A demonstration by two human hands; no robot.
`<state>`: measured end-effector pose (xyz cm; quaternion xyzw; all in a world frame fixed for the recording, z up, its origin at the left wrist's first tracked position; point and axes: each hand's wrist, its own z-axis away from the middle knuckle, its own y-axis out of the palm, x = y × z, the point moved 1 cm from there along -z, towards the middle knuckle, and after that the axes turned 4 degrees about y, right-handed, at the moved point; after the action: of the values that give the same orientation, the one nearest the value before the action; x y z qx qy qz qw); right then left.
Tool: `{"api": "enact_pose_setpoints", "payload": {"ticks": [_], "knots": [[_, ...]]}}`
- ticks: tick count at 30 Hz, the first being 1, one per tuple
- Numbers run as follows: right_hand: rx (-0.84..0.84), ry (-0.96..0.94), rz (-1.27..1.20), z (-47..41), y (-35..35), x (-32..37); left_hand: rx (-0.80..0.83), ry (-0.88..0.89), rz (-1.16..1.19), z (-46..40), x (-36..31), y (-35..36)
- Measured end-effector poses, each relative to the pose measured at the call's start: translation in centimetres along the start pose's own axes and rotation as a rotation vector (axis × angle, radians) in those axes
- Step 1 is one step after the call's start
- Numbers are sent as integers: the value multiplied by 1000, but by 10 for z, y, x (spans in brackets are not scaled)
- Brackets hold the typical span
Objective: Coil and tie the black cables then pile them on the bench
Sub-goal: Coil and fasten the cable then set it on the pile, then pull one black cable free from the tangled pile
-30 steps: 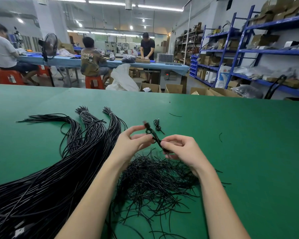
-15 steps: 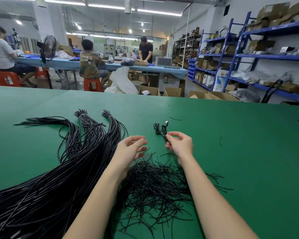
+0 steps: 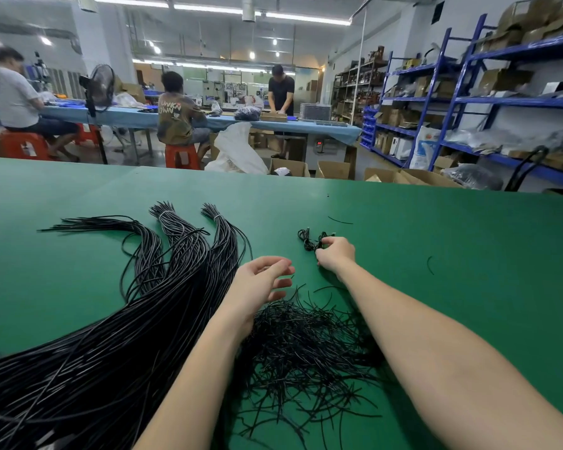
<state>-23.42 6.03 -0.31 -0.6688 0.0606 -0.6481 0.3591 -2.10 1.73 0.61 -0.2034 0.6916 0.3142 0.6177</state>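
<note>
The right hand (image 3: pixel 336 254) has its fingers curled, pinching a small coiled cable (image 3: pixel 312 239) on the green desk (image 3: pixel 436 241); the left hand (image 3: pixel 260 280) hovers nearer, fingers loosely spread, holding nothing.

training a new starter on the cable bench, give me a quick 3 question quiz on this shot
1. True or false: the left hand is gripping a cable.
2. Which hand is setting a coiled cable on the green bench? A) left B) right C) both
3. Fill in: the heap of short black ties lies ____ the two forearms.

Key:
1. False; its fingers are loose and hold nothing.
2. B; the right hand pinches the coil at the small pile.
3. Between, with the long cable bundles off to the left.
</note>
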Motion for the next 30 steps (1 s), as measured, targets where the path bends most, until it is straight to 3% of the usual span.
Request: {"api": "enact_pose_setpoints", "payload": {"ticks": [9,18,24,27,30], "knots": [[-78,-103,-1,22,-12,-2,10,-35,-47,5,-3,5],[-4,-312,-85,113,-30,-14,21,-35,-153,11,-6,11],[-39,-356,-12,150,-12,-32,-217,205,-1047,10,-7,-5],[-54,-383,22,154,-7,-31,-292,240,-1258,8,-3,-22],[-58,-398,16,155,-2,-34,-244,144,-1409,4,1,-33]]}}
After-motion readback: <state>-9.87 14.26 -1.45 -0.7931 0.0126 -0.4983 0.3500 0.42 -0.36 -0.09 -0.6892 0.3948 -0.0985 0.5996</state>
